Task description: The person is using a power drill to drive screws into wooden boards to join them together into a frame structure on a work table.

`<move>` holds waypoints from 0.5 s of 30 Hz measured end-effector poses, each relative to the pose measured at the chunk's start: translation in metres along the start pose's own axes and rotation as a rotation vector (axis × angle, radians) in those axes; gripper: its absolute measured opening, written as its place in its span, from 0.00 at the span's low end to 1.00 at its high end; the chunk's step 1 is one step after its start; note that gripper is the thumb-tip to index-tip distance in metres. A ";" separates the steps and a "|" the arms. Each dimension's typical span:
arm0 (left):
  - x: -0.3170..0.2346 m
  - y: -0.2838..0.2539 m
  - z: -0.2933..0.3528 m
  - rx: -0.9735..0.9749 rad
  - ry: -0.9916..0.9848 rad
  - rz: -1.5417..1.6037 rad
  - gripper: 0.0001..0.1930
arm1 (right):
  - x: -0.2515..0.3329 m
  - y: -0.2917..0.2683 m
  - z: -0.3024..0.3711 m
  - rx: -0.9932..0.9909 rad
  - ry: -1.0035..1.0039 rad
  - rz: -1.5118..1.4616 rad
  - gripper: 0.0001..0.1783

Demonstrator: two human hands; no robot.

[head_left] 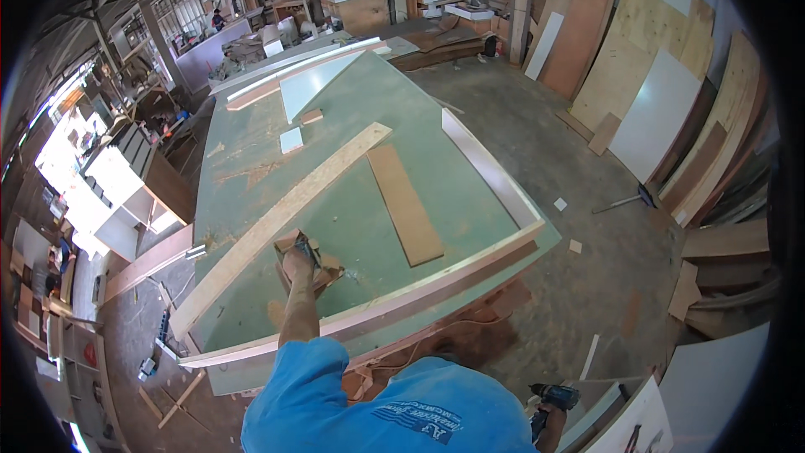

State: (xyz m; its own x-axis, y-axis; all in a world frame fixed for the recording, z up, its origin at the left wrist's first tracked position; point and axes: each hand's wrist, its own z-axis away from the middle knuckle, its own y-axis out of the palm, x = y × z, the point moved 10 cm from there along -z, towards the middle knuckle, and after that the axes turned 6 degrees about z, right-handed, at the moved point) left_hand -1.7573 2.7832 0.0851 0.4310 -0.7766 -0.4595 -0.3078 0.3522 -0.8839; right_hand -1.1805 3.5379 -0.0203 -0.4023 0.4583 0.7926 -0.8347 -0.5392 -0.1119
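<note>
Your hands are well apart: left hand (300, 265) is at the brown carton (330, 275) on the green bench (474, 210), can't tell if its fingers grip, while right hand (551, 424) wraps the dark drill (557, 395) at your right side, off the bench. Carton looks light, soft, crushable, so take a side wall; drill is likely heavy and stiff, best held by its handle

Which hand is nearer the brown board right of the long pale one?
Left. The left hand is over the table, left of the near end of the brown board; the right hand is beyond the table's near side, holding a drill.
</note>
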 end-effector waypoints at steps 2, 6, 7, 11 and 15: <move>-0.004 -0.013 0.008 -0.092 0.013 -0.016 0.19 | -0.001 0.014 -0.016 0.047 0.088 -0.035 0.15; -0.011 -0.010 0.010 -0.016 -0.015 -0.058 0.17 | 0.020 0.034 -0.048 0.060 0.080 0.080 0.07; -0.009 -0.017 0.009 -0.022 -0.029 -0.066 0.17 | 0.043 0.052 -0.042 0.073 0.085 0.091 0.07; -0.005 -0.020 0.003 -0.022 -0.094 -0.140 0.17 | 0.086 0.095 -0.058 0.111 0.076 0.183 0.12; 0.009 -0.011 -0.001 -0.003 -0.141 -0.151 0.18 | 0.116 0.130 -0.077 0.193 0.094 0.188 0.16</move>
State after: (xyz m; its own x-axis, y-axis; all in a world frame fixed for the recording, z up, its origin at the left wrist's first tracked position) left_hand -1.7511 2.7717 0.0903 0.5865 -0.7398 -0.3298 -0.2332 0.2357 -0.9434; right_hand -1.3645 3.5753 0.0114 -0.5841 0.3960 0.7085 -0.6584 -0.7416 -0.1283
